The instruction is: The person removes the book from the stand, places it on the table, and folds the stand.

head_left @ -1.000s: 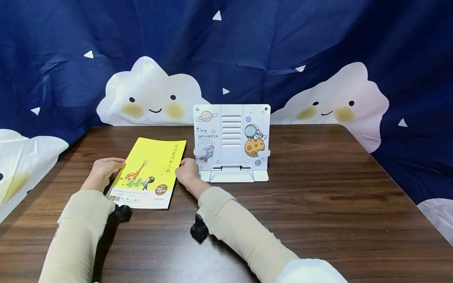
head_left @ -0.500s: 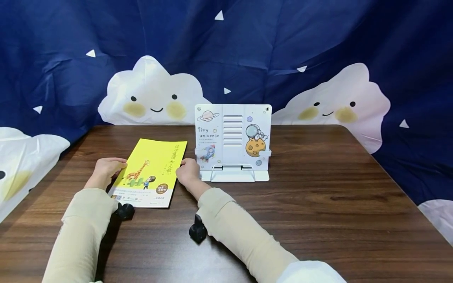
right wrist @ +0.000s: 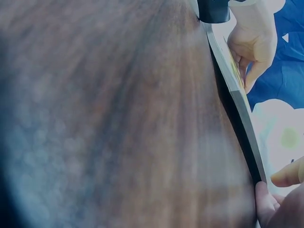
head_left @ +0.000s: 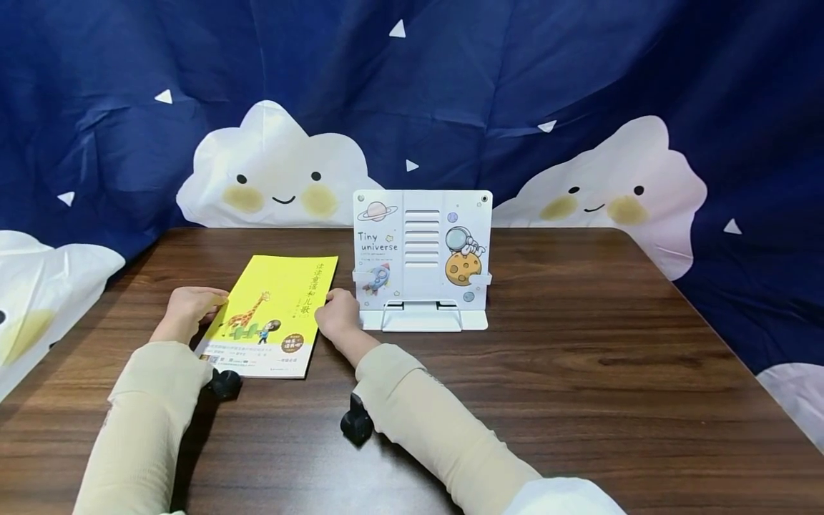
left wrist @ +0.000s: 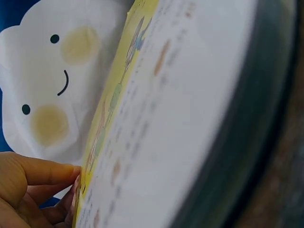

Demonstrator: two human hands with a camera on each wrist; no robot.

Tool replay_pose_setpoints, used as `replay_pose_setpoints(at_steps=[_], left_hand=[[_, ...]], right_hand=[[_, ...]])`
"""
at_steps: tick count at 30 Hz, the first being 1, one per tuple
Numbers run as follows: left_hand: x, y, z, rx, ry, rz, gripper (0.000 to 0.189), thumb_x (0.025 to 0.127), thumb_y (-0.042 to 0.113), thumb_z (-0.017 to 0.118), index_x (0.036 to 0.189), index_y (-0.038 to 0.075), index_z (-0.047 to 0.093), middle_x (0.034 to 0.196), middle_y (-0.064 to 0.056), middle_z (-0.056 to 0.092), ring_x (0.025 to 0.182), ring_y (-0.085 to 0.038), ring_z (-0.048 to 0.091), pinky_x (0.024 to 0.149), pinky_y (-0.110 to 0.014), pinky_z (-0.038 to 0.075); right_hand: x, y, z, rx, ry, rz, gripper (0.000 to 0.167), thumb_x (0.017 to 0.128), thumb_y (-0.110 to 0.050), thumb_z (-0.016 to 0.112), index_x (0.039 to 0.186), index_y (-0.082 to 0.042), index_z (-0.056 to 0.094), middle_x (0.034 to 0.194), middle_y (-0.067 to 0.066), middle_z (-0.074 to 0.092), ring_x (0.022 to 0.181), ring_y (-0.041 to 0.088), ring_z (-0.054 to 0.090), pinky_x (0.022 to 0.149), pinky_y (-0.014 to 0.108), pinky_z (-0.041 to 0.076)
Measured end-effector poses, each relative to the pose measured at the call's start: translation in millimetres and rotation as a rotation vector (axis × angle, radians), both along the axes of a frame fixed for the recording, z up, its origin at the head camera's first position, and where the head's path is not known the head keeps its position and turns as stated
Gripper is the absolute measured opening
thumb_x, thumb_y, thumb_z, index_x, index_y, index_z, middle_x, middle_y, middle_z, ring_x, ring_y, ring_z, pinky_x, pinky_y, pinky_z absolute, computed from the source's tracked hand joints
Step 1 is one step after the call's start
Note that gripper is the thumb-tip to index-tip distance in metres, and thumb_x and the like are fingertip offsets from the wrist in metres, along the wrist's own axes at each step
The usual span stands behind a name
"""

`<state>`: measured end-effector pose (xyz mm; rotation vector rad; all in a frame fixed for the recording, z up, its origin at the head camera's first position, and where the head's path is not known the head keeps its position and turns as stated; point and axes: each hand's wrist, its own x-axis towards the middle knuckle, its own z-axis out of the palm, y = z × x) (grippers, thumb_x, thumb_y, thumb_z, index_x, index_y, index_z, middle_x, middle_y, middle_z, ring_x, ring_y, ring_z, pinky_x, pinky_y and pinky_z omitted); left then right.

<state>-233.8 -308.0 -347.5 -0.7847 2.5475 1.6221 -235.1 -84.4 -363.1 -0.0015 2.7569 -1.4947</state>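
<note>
A yellow book with a giraffe and a child on its cover lies face up, left of the middle of the table. My left hand holds its left edge; in the left wrist view the thumb and fingers pinch that edge. At the opposite side my right hand grips the right edge, and the right wrist view shows its fingertips on both faces there. Just right of this hand stands a white book stand printed with planets, a rocket and an astronaut.
The brown wooden table stretches to the right of the stand. Behind it hangs a dark blue cloth with smiling clouds. A black device sits at my right wrist, another black device at my left.
The book's far edge has come slightly lower in the head view. My right hand has shifted a little left with the book; both hands keep their hold. The stand stays put.
</note>
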Motion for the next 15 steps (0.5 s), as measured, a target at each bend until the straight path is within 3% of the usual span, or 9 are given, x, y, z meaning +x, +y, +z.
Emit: replay_pose_setpoints(at_steps=[4, 10, 15], left_hand=[[0.7, -2.3, 0.1, 0.002, 0.025, -0.001, 0.038, 0.082, 0.008, 0.052, 0.116, -0.008, 0.049, 0.065, 0.007, 0.052, 0.056, -0.007, 0.049, 0.051, -0.020, 0.040], [0.5, -2.6, 1.3, -0.004, 0.040, 0.049, 0.028, 0.080, 0.010, 0.056, 0.102, -0.007, 0.060, 0.065, 0.004, 0.052, 0.054, -0.009, 0.048, 0.048, -0.021, 0.040], [-0.8, -3.3, 0.2, 0.017, 0.049, 0.044, 0.027, 0.078, 0.010, 0.059, 0.098, -0.008, 0.060, 0.065, 0.003, 0.052, 0.052, -0.007, 0.050, 0.048, -0.019, 0.043]], right_hand=[[2.1, -0.4, 1.8, 0.015, 0.009, -0.007, 0.026, 0.073, -0.001, 0.056, 0.098, 0.000, 0.062, 0.091, 0.010, 0.061, 0.086, 0.022, 0.055, 0.069, 0.028, 0.045], [4.2, 0.7, 3.8, -0.001, 0.002, -0.008, 0.027, 0.072, -0.002, 0.057, 0.098, 0.001, 0.062, 0.093, 0.011, 0.061, 0.088, 0.022, 0.054, 0.071, 0.028, 0.044], [5.8, 3.2, 5.0, -0.013, -0.003, 0.015, 0.027, 0.072, -0.002, 0.057, 0.099, 0.002, 0.061, 0.093, 0.011, 0.060, 0.088, 0.021, 0.053, 0.072, 0.028, 0.044]])
